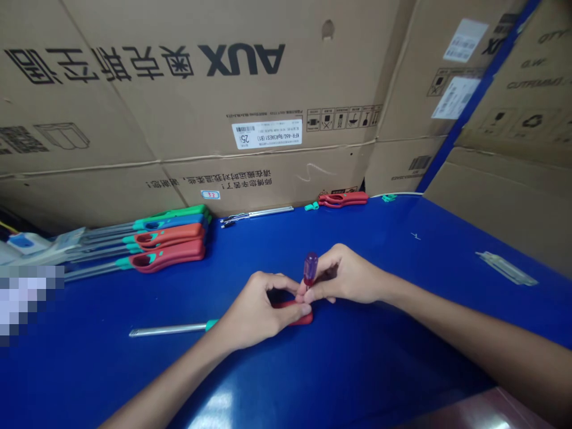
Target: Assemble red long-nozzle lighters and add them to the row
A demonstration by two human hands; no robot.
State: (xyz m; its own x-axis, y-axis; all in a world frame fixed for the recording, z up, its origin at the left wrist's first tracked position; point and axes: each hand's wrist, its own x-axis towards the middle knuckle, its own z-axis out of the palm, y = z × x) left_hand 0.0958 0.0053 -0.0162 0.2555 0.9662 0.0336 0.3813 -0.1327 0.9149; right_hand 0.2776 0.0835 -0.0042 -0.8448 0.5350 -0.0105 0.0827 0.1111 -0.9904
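Note:
My left hand [257, 310] is closed around the red handle of a long-nosed lighter [300, 317] that lies on the blue table [357, 369]. The lighter's metal tube [167, 329] sticks out to the left with a teal collar. My right hand [346, 275] pinches a small screwdriver with a purple-red handle [310, 266], held upright with its tip down on the lighter's handle. The two hands touch at the fingertips.
A stack of several lighters with red, blue and green handles [167, 241] lies at the left. A loose metal tube [257, 214] and a red handle part [342, 198] lie by the cardboard boxes [223, 89] at the back. A clear plastic strip [507, 268] lies at the right.

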